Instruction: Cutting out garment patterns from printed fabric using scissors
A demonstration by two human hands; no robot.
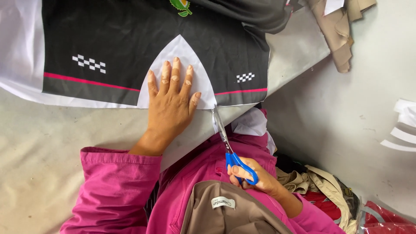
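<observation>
From the head camera I look down on a pale work surface [52, 130]. A large sheet of printed cloth [130, 43] lies flat on it: mostly black, with a pink stripe, small white checker marks, and a white pointed panel rising in its middle. White margin shows along its edges.

My left hand [171, 102], in a pink sleeve [112, 186], lies palm down with fingers spread on the white panel, pressing the sheet to the surface just above its lower edge.

To the right of that hand, scissors [225, 138] with blue handles point up toward the lower edge of the cloth; the blade tips meet the cloth just beside the little finger side of the left hand. My right hand [251, 175] grips the handles, thumb through one loop, fingers curled around the other.

I judge the cloth to be thin, light and limp, likely smooth enough to slide, so it needs a flat palm near the cut line to stay taut; lifted by one edge, it would sag and fold.

Farther right of the scissors hand, a heap of tan and red garments [329, 190] lies on the surface, more tan cloth [338, 26] sits at the top, and white cut strips [403, 130] lie at the far right.
</observation>
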